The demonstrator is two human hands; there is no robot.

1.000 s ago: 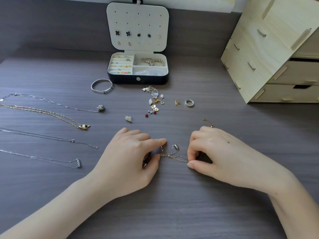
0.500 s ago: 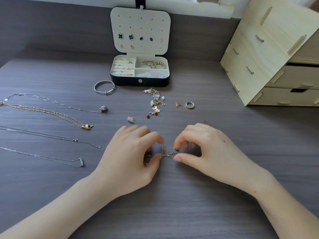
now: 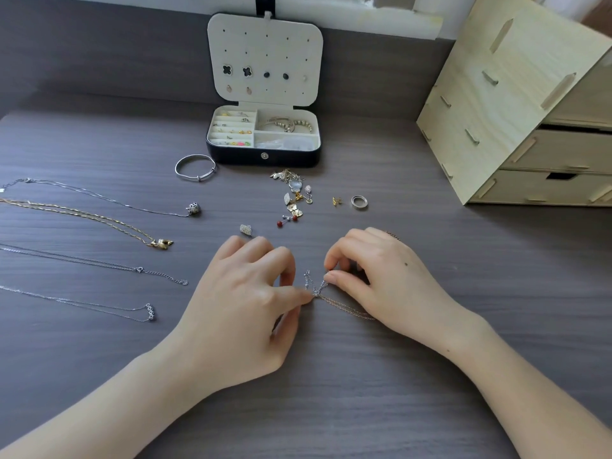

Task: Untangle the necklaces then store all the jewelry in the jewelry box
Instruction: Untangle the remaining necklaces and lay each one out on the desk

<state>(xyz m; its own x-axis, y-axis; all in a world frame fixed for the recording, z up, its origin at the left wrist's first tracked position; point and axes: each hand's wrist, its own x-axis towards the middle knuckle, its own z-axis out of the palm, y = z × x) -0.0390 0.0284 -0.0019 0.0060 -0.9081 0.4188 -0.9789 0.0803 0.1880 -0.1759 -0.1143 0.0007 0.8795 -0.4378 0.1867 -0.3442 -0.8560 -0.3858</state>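
Observation:
A tangle of thin silver and rose-gold chains (image 3: 316, 288) lies on the grey table between my hands. My left hand (image 3: 245, 303) pinches the knot from the left with thumb and forefinger. My right hand (image 3: 381, 276) pinches a silver strand at the knot's right side, and a rose-gold chain runs under its palm. The open jewelry box (image 3: 265, 157) stands at the back, with earrings on its lid and rings and bracelets in its compartments. Several untangled necklaces (image 3: 99, 220) lie stretched out at the left.
A silver bangle (image 3: 195, 167) lies left of the box. Loose earrings and charms (image 3: 293, 197), a gold stud (image 3: 337, 201), a ring (image 3: 359, 202) and a small clip earring (image 3: 246, 229) lie in front of the box. A wooden drawer unit (image 3: 516, 104) fills the right rear.
My right hand moved left toward the knot and shifted its pinch closer to my left hand. The rose-gold chain now shows trailing under the right palm. The view drew nearer.

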